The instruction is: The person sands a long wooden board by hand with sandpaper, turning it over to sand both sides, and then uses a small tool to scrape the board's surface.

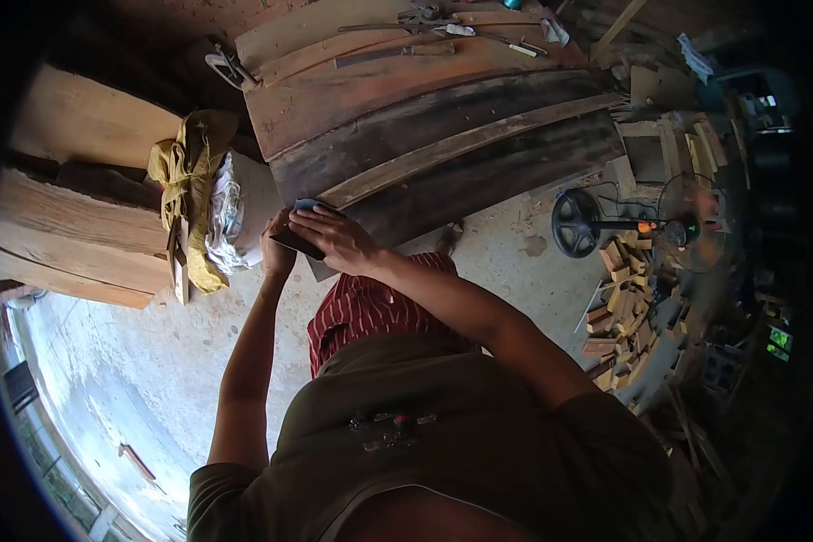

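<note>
A thin dark sheet (pixel 296 242) with a blue-grey patch at its top, resembling sandpaper, lies between my hands at the near left corner of the bench. My left hand (pixel 278 251) is closed on its left edge, fingers curled. Across its top, my right hand (pixel 341 242) presses with the fingers laid together over it. Just beyond them runs a long narrow wooden strip (pixel 460 144), its near end hidden by my right hand and the sheet. Dark-stained boards (pixel 515 163) lie beneath the strip.
Hand tools, including a long flat blade with a wooden handle (pixel 438 50), lie on the bench's far side. A clamp (pixel 230 65) grips its left corner. Left are large planks (pixel 81 226) and a yellow sack (pixel 194 172). A fan (pixel 686 221) stands right, beside piled wood offcuts (pixel 628 312).
</note>
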Demonstrator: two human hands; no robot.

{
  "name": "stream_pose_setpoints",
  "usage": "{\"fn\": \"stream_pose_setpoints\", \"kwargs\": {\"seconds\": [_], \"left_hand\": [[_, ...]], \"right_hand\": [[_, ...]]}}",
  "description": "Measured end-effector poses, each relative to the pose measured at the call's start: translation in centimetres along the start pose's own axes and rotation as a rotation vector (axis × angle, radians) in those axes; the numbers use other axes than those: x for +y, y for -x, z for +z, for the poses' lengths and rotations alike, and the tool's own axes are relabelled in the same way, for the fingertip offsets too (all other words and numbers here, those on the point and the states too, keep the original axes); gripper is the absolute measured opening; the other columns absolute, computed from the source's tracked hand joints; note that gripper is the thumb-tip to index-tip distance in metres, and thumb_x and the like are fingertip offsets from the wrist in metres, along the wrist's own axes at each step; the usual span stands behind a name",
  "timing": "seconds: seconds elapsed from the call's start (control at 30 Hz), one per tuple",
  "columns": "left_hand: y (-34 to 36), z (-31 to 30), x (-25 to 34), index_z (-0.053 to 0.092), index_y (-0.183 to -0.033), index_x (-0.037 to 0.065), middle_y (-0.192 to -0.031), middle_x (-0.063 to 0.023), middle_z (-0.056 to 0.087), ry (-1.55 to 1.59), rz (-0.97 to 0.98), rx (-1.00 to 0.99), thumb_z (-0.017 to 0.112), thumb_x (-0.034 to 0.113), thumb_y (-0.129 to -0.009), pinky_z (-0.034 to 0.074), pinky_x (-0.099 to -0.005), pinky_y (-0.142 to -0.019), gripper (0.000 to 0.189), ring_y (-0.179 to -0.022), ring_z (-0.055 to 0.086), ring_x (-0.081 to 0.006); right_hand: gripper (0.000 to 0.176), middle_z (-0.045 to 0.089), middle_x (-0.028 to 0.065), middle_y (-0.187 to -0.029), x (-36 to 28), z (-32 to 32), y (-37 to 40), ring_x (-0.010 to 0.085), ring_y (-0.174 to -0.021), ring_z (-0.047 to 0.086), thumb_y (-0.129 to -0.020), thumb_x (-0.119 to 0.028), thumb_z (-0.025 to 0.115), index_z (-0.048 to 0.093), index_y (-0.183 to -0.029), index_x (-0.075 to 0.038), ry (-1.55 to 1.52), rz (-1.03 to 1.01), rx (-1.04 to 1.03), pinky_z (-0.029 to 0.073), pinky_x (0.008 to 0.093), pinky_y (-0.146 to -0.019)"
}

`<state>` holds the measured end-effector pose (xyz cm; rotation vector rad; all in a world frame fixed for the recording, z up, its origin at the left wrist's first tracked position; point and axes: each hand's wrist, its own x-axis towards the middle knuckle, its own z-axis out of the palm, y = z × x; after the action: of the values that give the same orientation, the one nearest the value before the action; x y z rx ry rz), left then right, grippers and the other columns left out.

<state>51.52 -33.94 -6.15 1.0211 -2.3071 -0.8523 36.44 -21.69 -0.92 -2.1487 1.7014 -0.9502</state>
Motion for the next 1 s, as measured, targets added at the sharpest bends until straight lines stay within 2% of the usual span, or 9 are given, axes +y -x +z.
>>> {"fn": "stream_pose_setpoints", "kwargs": {"seconds": [0.13, 0.27, 0.4, 0.57, 0.67, 0.73, 0.8, 0.83, 1.0], "left_hand": [[0.6, 0.1, -0.4, 0.065, -0.111, 0.006, -0.082, -0.0114, 0.064, -0.011, -0.008, -0.106, 0.077, 0.034, -0.081, 0.052, -0.0389, -0.074, 0.042, -0.077, 0.065, -0.0266], [2.4, -1.6, 3.9, 0.062, -0.121, -0.001, -0.117, -0.0151, 0.066, 0.554, -0.353, -0.360, 0.072, 0.045, -0.086, 0.053, -0.0357, -0.080, 0.059, -0.105, 0.063, -0.0234], [3.7, -1.4, 7.1, 0.048, -0.135, -0.003, -0.122, -0.0148, 0.058, 0.910, -0.711, -0.298, 0.059, 0.042, -0.096, 0.056, -0.0352, -0.086, 0.060, -0.109, 0.061, -0.0247], [3.2, -0.2, 6.7, 0.045, -0.136, -0.003, -0.123, -0.0172, 0.059, 1.110, -0.846, -0.264, 0.041, 0.042, -0.104, 0.056, -0.0374, -0.087, 0.056, -0.109, 0.062, -0.0272], [4.4, 2.7, -0.2, 0.046, -0.134, -0.005, -0.122, -0.0166, 0.060, 1.142, -0.715, -0.238, 0.036, 0.044, -0.105, 0.056, -0.0381, -0.088, 0.057, -0.110, 0.062, -0.0264], [3.7, 0.8, 4.5, 0.047, -0.132, -0.005, -0.120, -0.0155, 0.060, 1.147, -0.752, -0.210, 0.035, 0.042, -0.106, 0.057, -0.0357, -0.086, 0.056, -0.112, 0.061, -0.0249], [4.1, 0.1, 5.0, 0.054, -0.121, -0.009, -0.107, -0.0184, 0.060, 0.800, -0.479, -0.251, 0.041, 0.048, -0.102, 0.060, -0.0336, -0.078, 0.061, -0.091, 0.068, -0.0277], [3.6, 0.0, 4.8, 0.054, -0.121, -0.009, -0.108, -0.0188, 0.061, 0.982, -0.808, -0.236, 0.042, 0.047, -0.102, 0.061, -0.0333, -0.074, 0.061, -0.086, 0.069, -0.0285], [3.5, -0.1, 4.4, 0.054, -0.121, -0.009, -0.105, -0.0190, 0.063, 0.868, -0.851, -0.291, 0.042, 0.048, -0.102, 0.061, -0.0331, -0.071, 0.061, -0.081, 0.071, -0.0282]], "right_hand": [[0.072, 0.046, 0.0165, -0.147, 1.1, -6.4, 4.8, 0.0293, -0.140, 0.039, -0.073, 0.005, 0.066, 0.046, -0.141, -0.002, 0.018, 0.120, 0.242, 0.027, 0.0447, -0.118], [0.043, 0.045, 0.0187, -0.146, 6.9, -12.9, 9.2, 0.0375, -0.135, 0.042, -0.101, -0.013, 0.046, 0.043, -0.143, -0.002, 0.232, 0.415, 0.502, 0.032, 0.0477, -0.113], [0.044, 0.047, 0.0242, -0.140, 13.5, -14.7, 9.9, 0.0443, -0.128, 0.044, -0.104, -0.021, 0.041, 0.042, -0.142, 0.000, 0.378, 0.730, 0.460, 0.036, 0.0494, -0.108], [0.052, 0.039, 0.0206, -0.150, 6.7, -5.5, 7.3, 0.0373, -0.138, 0.038, -0.094, -0.013, 0.056, 0.043, -0.142, 0.004, 0.231, 0.417, 0.360, 0.027, 0.0494, -0.115], [0.065, 0.043, 0.0178, -0.149, -2.3, -0.9, 5.5, 0.0308, -0.139, 0.039, -0.073, 0.004, 0.059, 0.049, -0.137, 0.003, 0.026, 0.077, 0.024, 0.029, 0.0438, -0.117], [0.067, 0.042, 0.0150, -0.150, -0.9, -1.6, 5.8, 0.0281, -0.140, 0.039, -0.073, 0.005, 0.058, 0.048, -0.140, 0.000, 0.042, -0.042, -0.041, 0.029, 0.0433, -0.117], [0.067, 0.042, 0.0134, -0.150, 3.6, -5.8, 7.5, 0.0275, -0.140, 0.039, -0.076, 0.006, 0.057, 0.047, -0.141, -0.002, 0.155, 0.143, 0.063, 0.029, 0.0431, -0.117], [0.066, 0.042, 0.0129, -0.151, 6.5, -8.4, 8.6, 0.0293, -0.140, 0.039, -0.078, 0.004, 0.057, 0.045, -0.143, -0.004, 0.203, 0.259, 0.152, 0.030, 0.0439, -0.117], [0.061, 0.041, 0.0161, -0.151, 15.5, -12.1, 11.8, 0.0341, -0.139, 0.039, -0.085, -0.001, 0.059, 0.042, -0.143, 0.001, 0.625, 0.706, 0.446, 0.032, 0.0469, -0.115]]}}
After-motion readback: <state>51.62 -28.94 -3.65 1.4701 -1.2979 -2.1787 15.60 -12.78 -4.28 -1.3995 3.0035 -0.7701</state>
